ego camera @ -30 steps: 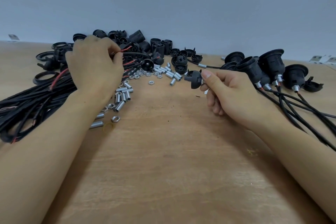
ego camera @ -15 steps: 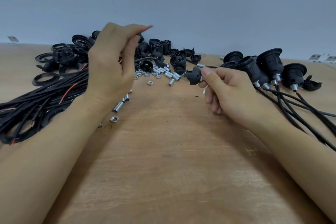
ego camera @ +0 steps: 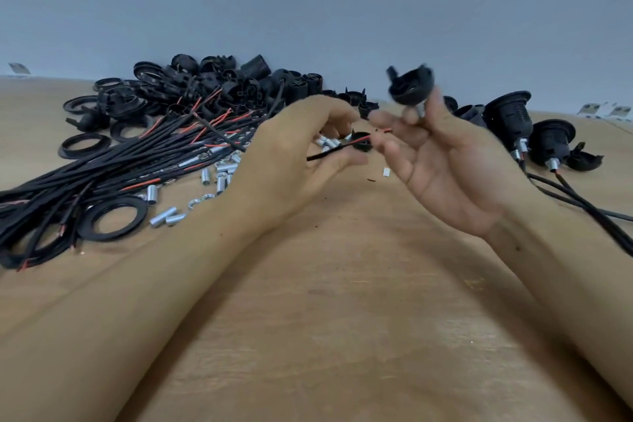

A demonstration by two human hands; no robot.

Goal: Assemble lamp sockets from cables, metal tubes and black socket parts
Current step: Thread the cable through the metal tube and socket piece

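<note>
Above the matte wooden tabletop (ego camera: 342, 301): left hand (ego camera: 294, 154) pinching a thin black cable (ego camera: 329, 151) with red core exposed; right hand (ego camera: 448, 164) raised, fingertips pinching a round black plastic socket cap (ego camera: 409, 84) by its metal stem, blurred. At left, bundled cables (ego camera: 102, 175), short shiny metal tubes (ego camera: 219, 178), black rings (ego camera: 111, 216).

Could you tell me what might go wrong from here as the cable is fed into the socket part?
The right hand pinches the black socket cap only by its metal tube, so it may twist or slip. The cable in the left hand ends in thin red and black wires that could splay and miss the tube.
</note>
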